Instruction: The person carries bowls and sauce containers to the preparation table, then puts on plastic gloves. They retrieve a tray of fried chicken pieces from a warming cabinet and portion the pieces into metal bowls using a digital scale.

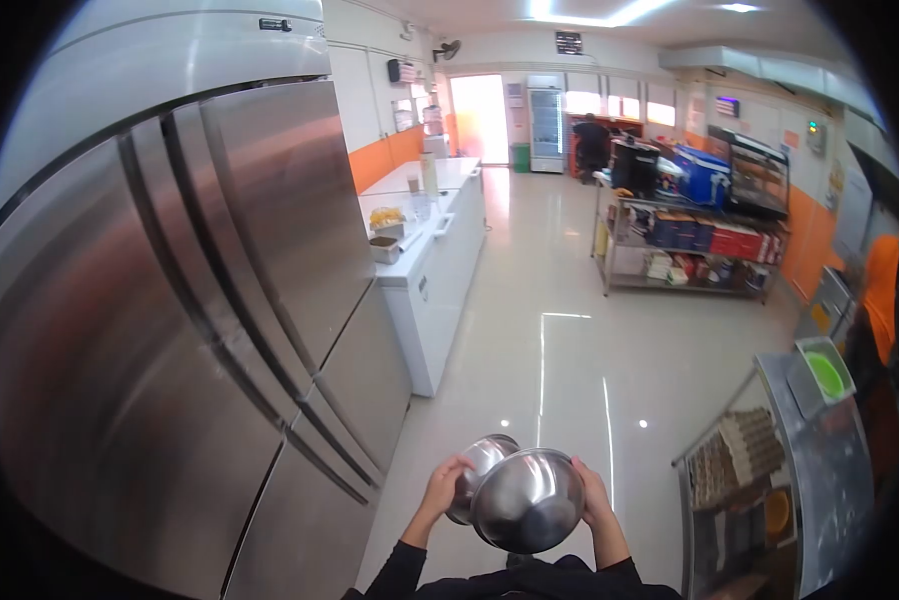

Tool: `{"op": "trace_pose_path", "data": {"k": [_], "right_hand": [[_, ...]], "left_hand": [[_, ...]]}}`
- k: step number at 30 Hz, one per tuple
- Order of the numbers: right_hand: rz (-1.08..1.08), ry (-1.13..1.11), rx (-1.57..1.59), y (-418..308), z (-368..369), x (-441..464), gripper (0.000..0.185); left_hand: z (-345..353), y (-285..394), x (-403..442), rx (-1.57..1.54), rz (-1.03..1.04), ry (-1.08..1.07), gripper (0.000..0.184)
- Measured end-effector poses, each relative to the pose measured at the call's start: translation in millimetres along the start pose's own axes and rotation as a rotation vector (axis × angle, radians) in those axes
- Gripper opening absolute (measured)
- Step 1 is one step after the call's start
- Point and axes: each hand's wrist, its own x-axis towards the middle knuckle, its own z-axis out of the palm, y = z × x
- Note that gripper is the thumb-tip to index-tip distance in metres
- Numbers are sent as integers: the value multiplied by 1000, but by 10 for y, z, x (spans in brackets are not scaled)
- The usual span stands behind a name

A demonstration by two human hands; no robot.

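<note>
Two shiny metal bowls are held in front of the body at the bottom centre. My left hand [444, 487] grips the rim of the rear bowl [487, 453], which is partly hidden behind the other one. My right hand [594, 492] is closed on the right edge of the front bowl [528, 500]. The bowls overlap, tilted, with the front one covering much of the rear one. Dark sleeves reach down both forearms.
A steel refrigerator [150, 330] fills the left. Beyond it stands a white chest freezer [425, 290] with small containers. On the right are a steel table [820, 480] with egg trays beneath, a loaded shelf rack [690, 290], and a person in orange [880, 300].
</note>
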Motion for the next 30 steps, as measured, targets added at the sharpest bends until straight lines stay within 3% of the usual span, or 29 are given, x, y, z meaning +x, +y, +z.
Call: {"op": "trace_pose_path", "data": {"k": [2, 6, 9, 13, 16, 19, 20, 23, 24, 27, 30], "right_hand": [[60, -92, -63, -275, 255, 760, 33], [129, -183, -111, -628, 806, 2118, 32], [163, -234, -125, -701, 1236, 3100, 31], [117, -305, -148, -591, 1684, 4378, 30], [-13, -334, -190, -578, 1991, 5347, 29], [-35, -255, -192, -712, 2443, 5987, 31], [13, -301, -250, -540, 2386, 6285, 42], [365, -434, -191, -611, 2633, 7126, 49], [415, -511, -341, -718, 2745, 7420, 56], [518, -697, -687, -688, 3164, 8450, 57], [478, -834, -638, -609, 3951, 9450, 62]], "left_hand": [[-57, 46, 525, -75, -48, -44, 34], [-279, 58, 1483, -153, -240, 196, 39], [-513, -82, 2282, -61, -219, 191, 36], [-761, -213, 3367, -114, -168, 466, 35], [-1042, -300, 4252, -18, -41, 549, 35], [-1381, -123, 4979, 226, -24, 442, 33], [-1423, -32, 5159, 335, 88, 450, 27], [-1584, 262, 5765, 558, 95, 353, 20], [-1640, 294, 5934, 586, 101, 348, 18], [-1775, 245, 6284, 660, 98, 410, 14], [-1855, 97, 6687, 726, 31, 593, 25]]}}
